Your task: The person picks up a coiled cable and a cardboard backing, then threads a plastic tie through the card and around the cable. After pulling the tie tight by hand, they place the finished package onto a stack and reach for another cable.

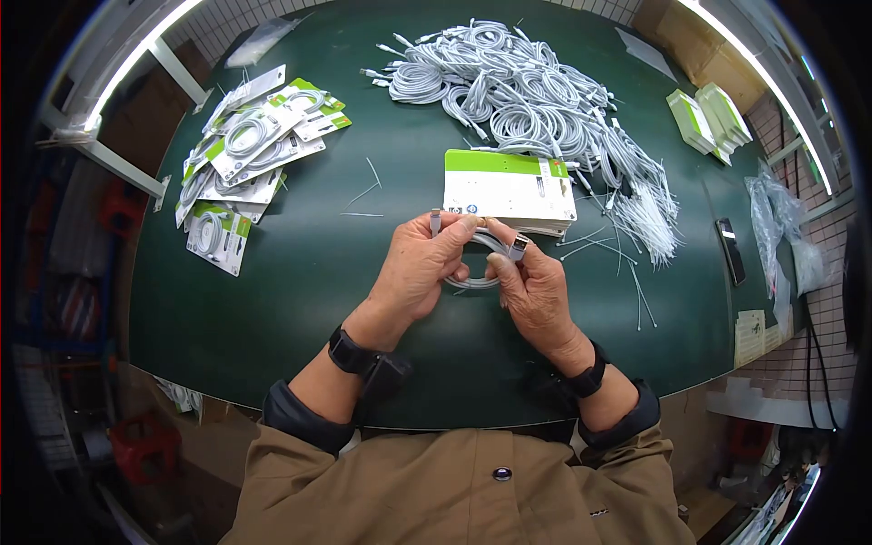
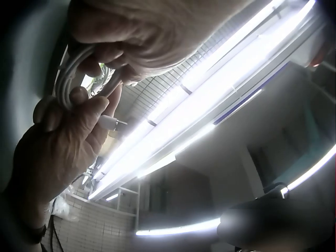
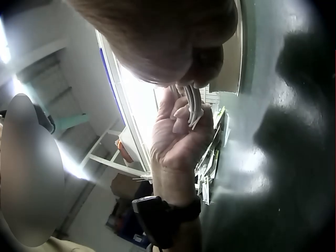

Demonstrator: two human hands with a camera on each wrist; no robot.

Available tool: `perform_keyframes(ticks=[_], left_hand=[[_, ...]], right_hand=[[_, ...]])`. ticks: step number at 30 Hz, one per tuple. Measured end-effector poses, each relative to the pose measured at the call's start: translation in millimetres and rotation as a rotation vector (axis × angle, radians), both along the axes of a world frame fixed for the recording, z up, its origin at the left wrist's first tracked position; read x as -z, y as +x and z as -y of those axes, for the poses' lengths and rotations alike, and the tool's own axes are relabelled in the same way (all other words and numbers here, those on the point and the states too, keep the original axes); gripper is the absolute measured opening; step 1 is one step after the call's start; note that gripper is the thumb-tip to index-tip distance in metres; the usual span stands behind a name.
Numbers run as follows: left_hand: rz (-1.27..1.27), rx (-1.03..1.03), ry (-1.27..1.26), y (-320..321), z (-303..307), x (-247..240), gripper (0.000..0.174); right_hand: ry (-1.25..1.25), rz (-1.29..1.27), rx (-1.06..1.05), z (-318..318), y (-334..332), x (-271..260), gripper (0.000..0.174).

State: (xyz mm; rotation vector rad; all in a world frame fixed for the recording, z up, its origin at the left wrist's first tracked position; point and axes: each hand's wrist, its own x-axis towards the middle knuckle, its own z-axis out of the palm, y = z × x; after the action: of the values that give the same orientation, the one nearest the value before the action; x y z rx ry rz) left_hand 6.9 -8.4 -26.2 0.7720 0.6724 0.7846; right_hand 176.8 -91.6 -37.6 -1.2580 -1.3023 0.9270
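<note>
The coiled white charging cable, held in the air just on the near side of the stack of green-and-white packaging cards, looks light, limp and slightly springy. Its loops would likely spill open unless pinched across the whole bundle rather than by a plug. The left hand curls its fingers round the coil's left side. The right hand, back upward and wrist bent inward, pinches the other side between thumb and forefinger.

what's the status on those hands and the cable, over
Left hand and right hand both grip coiled white cable. Held over green table. Card stack close behind.
</note>
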Motion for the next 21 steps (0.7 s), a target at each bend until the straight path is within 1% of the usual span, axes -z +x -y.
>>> perform_keyframes(ticks=[6,9,12,15,16,18,21], left_hand=[[-0.085,-0.038,0.087,4.2,1.4,4.6,0.016],[-0.101,-0.041,0.109,4.7,1.3,5.8,0.015],[-0.098,-0.050,0.112,4.1,0.2,4.3,0.014],[-0.094,-0.044,0.110,0.5,-2.8,5.0,0.014],[-0.094,-0.037,0.110,-0.5,-4.1,5.4,0.014],[-0.173,-0.014,0.142,-1.7,-5.8,2.7,0.015],[-0.231,0.007,0.167,-1.7,-7.7,1.6,0.016]], right_hand=[[0.103,0.165,0.054,0.2,1.9,5.4,0.034],[-0.036,0.127,0.049,1.2,4.4,-2.3,0.030],[0.075,0.160,0.064,-4.5,5.5,4.0,0.026],[-0.016,0.187,-0.012,-5.1,10.5,-2.2,0.023],[-0.090,0.092,-0.056,-5.6,12.6,-2.0,0.024],[-0.237,-0.100,-0.143,-6.7,17.2,0.3,0.025],[-0.278,-0.244,-0.249,-9.4,23.0,6.8,0.028]])
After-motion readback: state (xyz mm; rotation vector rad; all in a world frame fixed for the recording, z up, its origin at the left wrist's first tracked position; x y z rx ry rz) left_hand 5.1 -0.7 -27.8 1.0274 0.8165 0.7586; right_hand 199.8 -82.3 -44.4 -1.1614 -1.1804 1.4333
